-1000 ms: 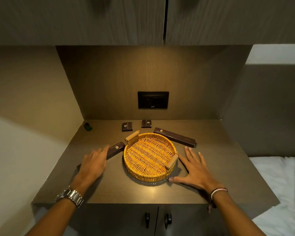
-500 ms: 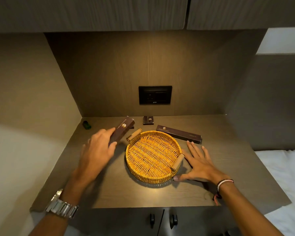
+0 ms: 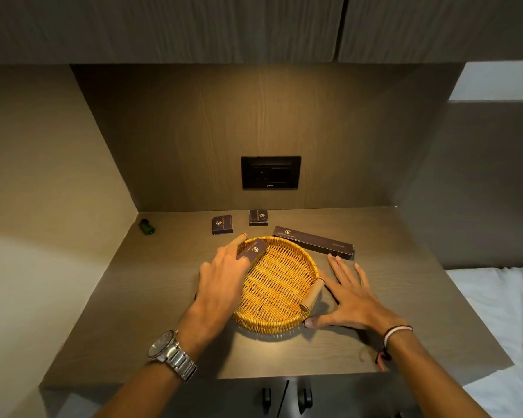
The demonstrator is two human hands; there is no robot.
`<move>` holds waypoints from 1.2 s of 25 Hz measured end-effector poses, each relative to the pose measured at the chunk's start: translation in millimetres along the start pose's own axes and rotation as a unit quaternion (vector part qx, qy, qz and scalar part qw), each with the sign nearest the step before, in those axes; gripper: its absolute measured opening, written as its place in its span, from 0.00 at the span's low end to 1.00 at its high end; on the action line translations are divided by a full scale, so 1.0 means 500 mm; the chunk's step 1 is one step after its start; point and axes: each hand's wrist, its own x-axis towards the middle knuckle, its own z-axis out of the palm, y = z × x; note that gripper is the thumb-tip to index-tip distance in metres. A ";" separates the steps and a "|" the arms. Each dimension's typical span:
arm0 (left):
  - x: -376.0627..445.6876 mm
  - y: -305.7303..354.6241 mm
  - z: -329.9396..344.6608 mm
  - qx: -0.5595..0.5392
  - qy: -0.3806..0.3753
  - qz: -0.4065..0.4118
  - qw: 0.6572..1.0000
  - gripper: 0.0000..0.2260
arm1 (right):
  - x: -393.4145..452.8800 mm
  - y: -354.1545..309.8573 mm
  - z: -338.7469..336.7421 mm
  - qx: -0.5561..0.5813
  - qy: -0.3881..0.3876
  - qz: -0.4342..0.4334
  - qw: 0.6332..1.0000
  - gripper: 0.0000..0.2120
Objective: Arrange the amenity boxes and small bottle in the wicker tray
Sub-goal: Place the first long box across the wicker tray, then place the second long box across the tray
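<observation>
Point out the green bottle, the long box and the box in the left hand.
green bottle [image 3: 146,227], head view, on its body.
long box [image 3: 313,243], head view, middle of top face.
held box [image 3: 252,251], head view, on its logo end.

I see a brown wooden shelf [image 3: 151,312] in a nook. A black wall socket [image 3: 271,172] sits above it. Cupboards [image 3: 194,25] hang higher up. A white bed [image 3: 501,312] lies right of it.
</observation>
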 end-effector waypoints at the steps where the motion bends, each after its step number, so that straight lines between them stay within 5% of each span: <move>1: 0.004 0.000 0.007 0.003 -0.001 0.007 1.000 0.15 | 0.001 0.001 0.001 0.000 0.000 -0.001 1.000 0.57; 7: 0.009 -0.013 0.005 0.054 0.036 0.015 0.998 0.11 | -0.002 -0.001 -0.002 -0.003 0.002 -0.003 1.000 0.58; 12: -0.005 -0.124 -0.013 -0.092 0.181 -0.079 0.976 0.10 | -0.003 -0.004 -0.004 -0.006 0.005 -0.009 1.000 0.59; 15: -0.013 -0.245 0.033 -0.159 0.101 -0.167 0.968 0.15 | -0.005 -0.006 -0.009 -0.011 0.001 -0.009 1.000 0.60; 19: -0.058 -0.329 0.139 -0.108 -0.042 -0.113 0.987 0.26 | -0.009 -0.014 -0.039 0.012 -0.050 -0.019 0.999 0.62; 22: -0.063 -0.350 0.175 -0.066 -0.015 -0.079 0.995 0.30 | -0.012 -0.003 -0.113 0.128 -0.109 0.008 0.986 0.49; 25: -0.061 -0.357 0.182 -0.069 0.010 -0.078 0.995 0.29 | 0.012 -0.005 -0.184 0.209 0.051 0.031 0.976 0.21; 27: -0.062 -0.358 0.187 -0.072 0.018 -0.077 0.994 0.29 | 0.044 -0.023 -0.209 0.193 0.157 0.051 0.967 0.15; 30: -0.061 -0.356 0.186 -0.076 0.026 -0.076 0.994 0.29 | 0.100 -0.051 -0.216 0.137 0.146 0.070 0.977 0.16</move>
